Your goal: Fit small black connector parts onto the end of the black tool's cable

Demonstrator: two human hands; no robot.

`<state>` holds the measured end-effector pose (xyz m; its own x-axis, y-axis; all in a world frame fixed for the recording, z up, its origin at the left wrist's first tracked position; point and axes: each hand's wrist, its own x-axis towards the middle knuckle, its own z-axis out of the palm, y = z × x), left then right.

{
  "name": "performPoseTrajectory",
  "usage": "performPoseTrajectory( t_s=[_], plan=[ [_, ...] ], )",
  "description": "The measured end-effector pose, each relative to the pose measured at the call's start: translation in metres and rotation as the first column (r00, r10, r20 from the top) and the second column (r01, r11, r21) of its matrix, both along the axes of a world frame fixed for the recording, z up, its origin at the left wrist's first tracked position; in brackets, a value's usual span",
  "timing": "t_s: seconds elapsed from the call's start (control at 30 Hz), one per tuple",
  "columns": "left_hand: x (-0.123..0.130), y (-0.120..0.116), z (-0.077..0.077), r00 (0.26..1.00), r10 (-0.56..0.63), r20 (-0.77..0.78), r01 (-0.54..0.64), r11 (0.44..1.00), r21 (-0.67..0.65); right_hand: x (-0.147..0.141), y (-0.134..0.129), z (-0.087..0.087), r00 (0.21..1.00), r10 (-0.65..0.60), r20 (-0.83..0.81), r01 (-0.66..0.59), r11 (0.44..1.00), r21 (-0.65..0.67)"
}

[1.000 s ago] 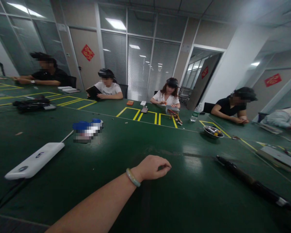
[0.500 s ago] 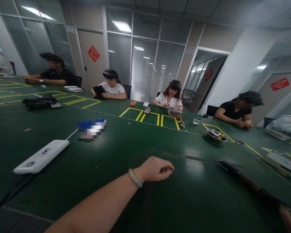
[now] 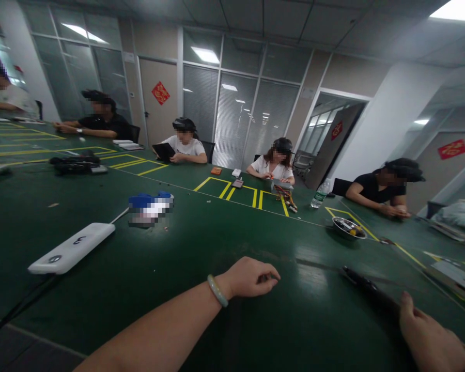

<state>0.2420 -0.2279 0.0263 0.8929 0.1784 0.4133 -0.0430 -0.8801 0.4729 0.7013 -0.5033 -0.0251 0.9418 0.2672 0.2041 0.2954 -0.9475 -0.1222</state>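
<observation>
My left hand (image 3: 251, 277), with a pale bangle at the wrist, rests on the green table. Its fingers are loosely bent, a gap shows between thumb and fingers, and nothing is in it. At the lower right my right hand (image 3: 434, 330) is closed around the near end of a long, dark, stick-like object (image 3: 372, 293), thumb on top. That object points forward and left, low over the table; I cannot tell its exact kind, or whether it touches the tabletop. The fingers under it are hidden.
A white power strip (image 3: 73, 248) with a cable lies at left, near a blurred blue-and-white item (image 3: 151, 209). Ahead are a metal bowl (image 3: 349, 228) with small parts, a water bottle (image 3: 321, 194) and a grey box with wires (image 3: 282, 187). Several people sit around the table.
My right hand has come further into view with the dark stick-like object, whose tip has shifted slightly left and down. The view has tilted a little; my left hand stays nearly still.
</observation>
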Motion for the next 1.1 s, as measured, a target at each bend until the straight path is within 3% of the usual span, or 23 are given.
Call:
performPoseTrajectory(
  t_s=[0.07, 0.2, 0.43, 0.6, 0.7, 0.8, 0.93, 1.1],
  plan=[
    [0.001, -0.001, -0.001, 1.0, -0.015, 0.007, 0.015, 1.0, 0.0, -0.032, 0.018, 0.009, 0.999, -0.021, -0.025, 0.021, 1.0, -0.01],
    [0.002, -0.003, -0.002, 1.0, -0.019, 0.021, 0.019, 1.0, 0.013, -0.118, 0.077, 0.027, 0.966, 0.256, -0.03, -0.256, 0.966, -0.013],
    [0.002, -0.005, -0.001, 0.99, 0.069, 0.125, -0.075, 0.996, 0.042, -0.273, 0.18, 0.034, 0.766, 0.629, 0.134, -0.633, 0.774, -0.01],
    [-0.002, 0.006, 0.001, 0.908, 0.312, 0.279, -0.313, 0.949, -0.041, -0.349, 0.229, 0.029, 0.629, 0.768, 0.124, -0.777, 0.627, 0.055],
    [-0.006, 0.015, 0.003, 0.85, 0.414, 0.327, -0.403, 0.909, -0.104, -0.367, 0.247, 0.025, 0.577, 0.807, 0.124, -0.815, 0.561, 0.145],
    [-0.007, 0.02, 0.003, 0.851, 0.414, 0.324, -0.397, 0.91, -0.12, -0.363, 0.248, 0.021, 0.512, 0.849, 0.133, -0.841, 0.464, 0.28],
    [-0.007, 0.019, 0.001, 0.89, 0.361, 0.278, -0.339, 0.932, -0.126, -0.338, 0.224, 0.022, 0.405, 0.903, 0.141, -0.83, 0.299, 0.47],
    [-0.008, 0.016, -0.001, 0.927, 0.314, 0.205, -0.298, 0.948, -0.108, -0.295, 0.181, 0.031, 0.357, 0.908, 0.217, -0.879, 0.249, 0.407]
  ],
)
